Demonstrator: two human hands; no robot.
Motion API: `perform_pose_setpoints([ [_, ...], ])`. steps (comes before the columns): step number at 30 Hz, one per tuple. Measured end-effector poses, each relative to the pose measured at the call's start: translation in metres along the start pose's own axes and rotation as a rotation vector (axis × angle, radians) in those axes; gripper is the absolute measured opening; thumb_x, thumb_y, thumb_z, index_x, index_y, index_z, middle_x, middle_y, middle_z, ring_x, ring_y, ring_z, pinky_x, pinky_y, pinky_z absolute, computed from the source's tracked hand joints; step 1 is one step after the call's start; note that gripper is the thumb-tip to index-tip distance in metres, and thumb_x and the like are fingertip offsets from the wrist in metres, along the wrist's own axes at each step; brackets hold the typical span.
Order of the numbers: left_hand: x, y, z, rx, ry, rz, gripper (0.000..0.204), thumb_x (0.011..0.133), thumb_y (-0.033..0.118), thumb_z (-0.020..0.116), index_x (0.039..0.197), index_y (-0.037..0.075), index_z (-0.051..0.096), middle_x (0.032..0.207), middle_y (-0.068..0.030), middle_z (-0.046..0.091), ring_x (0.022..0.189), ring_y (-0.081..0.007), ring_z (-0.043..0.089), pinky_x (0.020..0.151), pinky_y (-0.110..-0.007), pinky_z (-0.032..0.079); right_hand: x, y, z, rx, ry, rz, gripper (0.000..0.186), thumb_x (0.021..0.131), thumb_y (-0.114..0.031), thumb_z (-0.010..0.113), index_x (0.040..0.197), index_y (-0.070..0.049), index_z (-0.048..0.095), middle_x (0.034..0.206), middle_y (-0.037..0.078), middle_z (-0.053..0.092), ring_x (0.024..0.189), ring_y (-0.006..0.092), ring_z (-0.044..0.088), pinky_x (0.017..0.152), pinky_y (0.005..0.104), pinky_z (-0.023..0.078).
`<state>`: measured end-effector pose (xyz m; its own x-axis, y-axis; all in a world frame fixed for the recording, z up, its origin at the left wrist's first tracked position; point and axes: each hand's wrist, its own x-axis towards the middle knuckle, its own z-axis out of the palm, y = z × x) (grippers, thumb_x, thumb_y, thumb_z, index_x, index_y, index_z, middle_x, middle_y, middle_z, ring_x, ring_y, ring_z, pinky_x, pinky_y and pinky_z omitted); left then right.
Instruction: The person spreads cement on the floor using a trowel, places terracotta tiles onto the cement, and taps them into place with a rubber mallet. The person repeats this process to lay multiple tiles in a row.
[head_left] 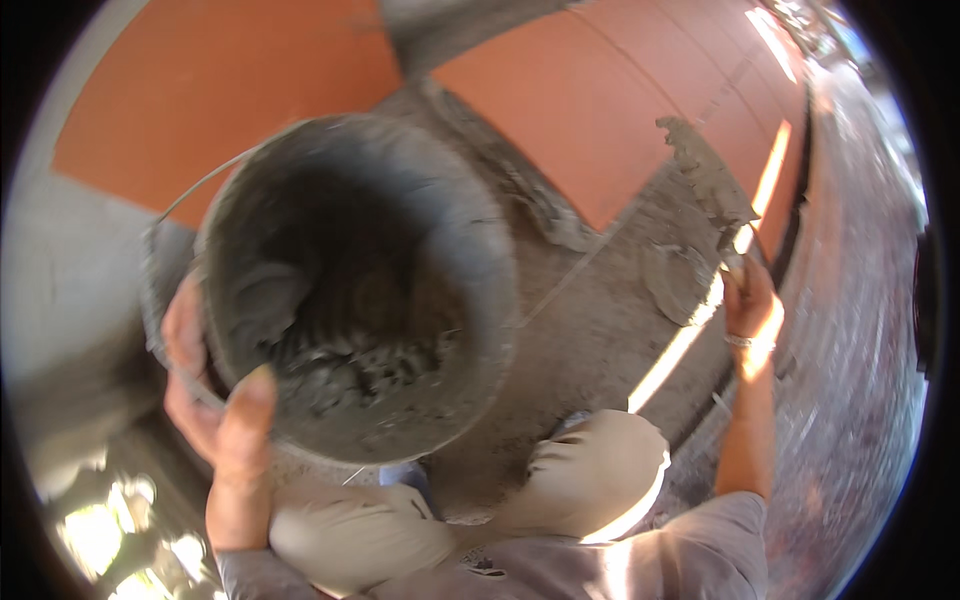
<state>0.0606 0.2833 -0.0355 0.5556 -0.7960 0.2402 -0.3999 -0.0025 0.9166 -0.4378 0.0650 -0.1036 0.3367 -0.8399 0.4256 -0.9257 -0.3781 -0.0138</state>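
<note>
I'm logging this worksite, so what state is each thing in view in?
Bucket: open-topped, partly filled.
Bucket handle: swung to the left side.
Mortar: wet-looking, uneven.
Trowel: coated with grey mortar.
Left hand: gripping the bucket's rim.
Right hand: closed around the trowel's handle.
Orange tiles: lying flat.

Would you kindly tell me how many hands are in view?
2: the left hand holds the bucket by its side, and the right hand grips a mortar-smeared trowel.
</note>
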Motion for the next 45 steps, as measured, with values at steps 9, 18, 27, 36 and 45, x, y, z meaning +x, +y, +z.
perform_pose_setpoints([
  [9,0.008,-0.013,-0.012,-0.086,-0.105,0.129,0.080,0.072,0.018,0.071,0.141,-0.012,0.043,0.142,-0.0195,0.045,0.132,-0.0288,0.044,0.113,-0.040,0.029,0.101,-0.267,0.015,0.013,-0.002,-0.701,0.014,0.081,-0.017,0.063,0.094,-0.010,0.062,0.082,0.006,0.064,0.072,0.0234,0.064,0.062,0.0377,0.051],
  [18,0.008,-0.016,-0.021,-0.151,-0.116,0.117,0.079,0.070,0.015,0.070,0.140,-0.012,0.045,0.138,-0.0178,0.048,0.129,-0.0266,0.046,0.111,-0.039,0.031,0.124,-0.371,0.059,0.145,0.043,-0.956,0.008,0.077,-0.016,0.060,0.075,-0.009,0.063,0.072,0.004,0.062,0.071,0.0225,0.063,0.061,0.0370,0.048],
  [27,0.007,-0.017,-0.020,-0.181,-0.122,0.108,0.080,0.069,0.016,0.072,0.140,-0.011,0.046,0.138,-0.0161,0.048,0.128,-0.0255,0.046,0.111,-0.038,0.032,0.121,-0.426,0.081,0.103,-0.577,-1.163,0.020,0.085,-0.018,0.056,0.091,-0.013,0.075,0.092,0.009,0.074,0.087,0.0262,0.072,0.071,0.0395,0.057],
  [36,0.008,-0.020,-0.021,-0.173,-0.128,0.129,0.080,0.069,0.014,0.072,0.141,-0.010,0.045,0.138,-0.0167,0.048,0.129,-0.0262,0.046,0.111,-0.039,0.032,0.110,-0.369,0.062,0.094,-0.467,-1.406,0.009,0.076,-0.016,0.061,0.082,-0.010,0.067,0.075,0.007,0.068,0.074,0.0248,0.070,0.065,0.0386,0.056],
  [45,0.008,-0.023,-0.016,-0.122,-0.134,0.197,0.079,0.070,0.014,0.072,0.140,-0.011,0.045,0.137,-0.0191,0.049,0.128,-0.0279,0.047,0.111,-0.040,0.032,0.128,-0.377,0.063,-0.037,-0.441,-1.030,0.012,0.081,-0.015,0.060,0.084,-0.008,0.069,0.083,0.009,0.071,0.082,0.0268,0.070,0.066,0.0395,0.055],
])
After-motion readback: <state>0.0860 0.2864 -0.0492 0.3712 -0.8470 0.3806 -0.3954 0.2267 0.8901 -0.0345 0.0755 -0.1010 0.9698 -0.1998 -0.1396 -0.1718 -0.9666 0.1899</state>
